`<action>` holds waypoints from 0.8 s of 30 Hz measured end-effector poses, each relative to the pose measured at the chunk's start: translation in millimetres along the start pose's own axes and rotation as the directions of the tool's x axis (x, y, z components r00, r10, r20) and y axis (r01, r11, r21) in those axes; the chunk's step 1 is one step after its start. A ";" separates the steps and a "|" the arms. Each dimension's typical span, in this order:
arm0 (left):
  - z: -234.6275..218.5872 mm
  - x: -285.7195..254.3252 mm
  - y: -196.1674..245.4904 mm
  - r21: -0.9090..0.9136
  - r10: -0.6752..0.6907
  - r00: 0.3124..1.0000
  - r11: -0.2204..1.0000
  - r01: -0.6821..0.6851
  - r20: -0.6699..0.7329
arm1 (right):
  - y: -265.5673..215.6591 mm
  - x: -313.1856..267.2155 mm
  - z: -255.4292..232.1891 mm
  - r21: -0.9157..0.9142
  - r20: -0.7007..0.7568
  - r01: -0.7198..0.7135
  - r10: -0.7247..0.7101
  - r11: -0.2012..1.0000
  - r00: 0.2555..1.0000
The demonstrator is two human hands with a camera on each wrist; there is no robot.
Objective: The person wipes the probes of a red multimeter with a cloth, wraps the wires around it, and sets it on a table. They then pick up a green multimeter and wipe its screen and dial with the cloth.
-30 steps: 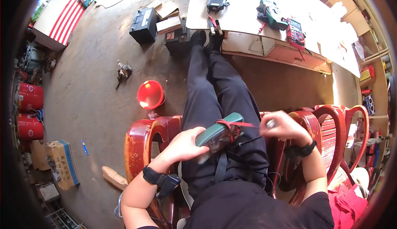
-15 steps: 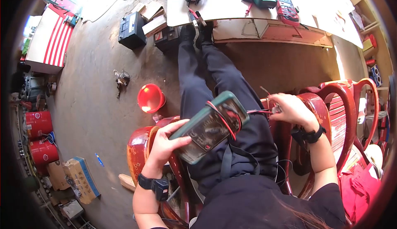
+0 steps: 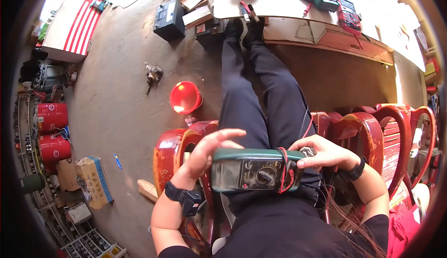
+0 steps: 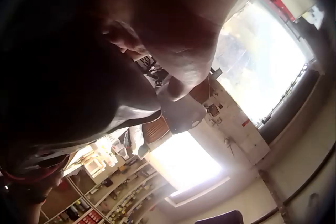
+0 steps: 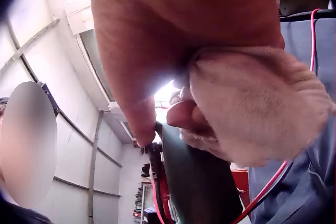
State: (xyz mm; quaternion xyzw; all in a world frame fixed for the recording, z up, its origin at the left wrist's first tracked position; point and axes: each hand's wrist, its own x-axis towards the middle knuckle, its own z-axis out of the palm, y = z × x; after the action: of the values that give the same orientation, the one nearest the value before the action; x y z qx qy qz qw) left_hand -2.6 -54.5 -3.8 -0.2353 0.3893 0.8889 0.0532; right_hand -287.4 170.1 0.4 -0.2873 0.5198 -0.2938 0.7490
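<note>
A person's right hand (image 3: 326, 153) gripped a crumpled whitish cloth (image 5: 257, 103) beside a boxy, green-cased multimeter (image 3: 228, 174), left hand (image 3: 200, 153) open-fingered against it; thin red cable loops (image 3: 282, 172) risked snagging cloth, jerking it loose.

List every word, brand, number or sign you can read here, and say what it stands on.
No text is legible.
Held meter: dial markings too small.
Cardboard box: printing blurred.
Red drums: emblems too small.
Black battery: label too small.
Red meter: markings blurred.

Both bare forearms (image 3: 168, 216) are angled inward; the bare left hand (image 3: 202, 151) is held with its fingers extended, the bare right hand (image 3: 326, 151) with its fingers curled.
</note>
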 end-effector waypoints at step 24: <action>44.6 39.5 -48.3 -0.357 -0.234 0.836 0.933 0.049 -0.496 | 22.4 10.2 26.2 -0.402 0.013 0.188 -0.200 0.896 0.980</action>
State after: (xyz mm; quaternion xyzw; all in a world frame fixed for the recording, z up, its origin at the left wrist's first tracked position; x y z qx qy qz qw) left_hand -40.9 7.4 -28.1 -0.5057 0.2159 0.8347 -0.0302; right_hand -256.5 180.7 -14.5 -0.4809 0.5482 -0.2580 0.6337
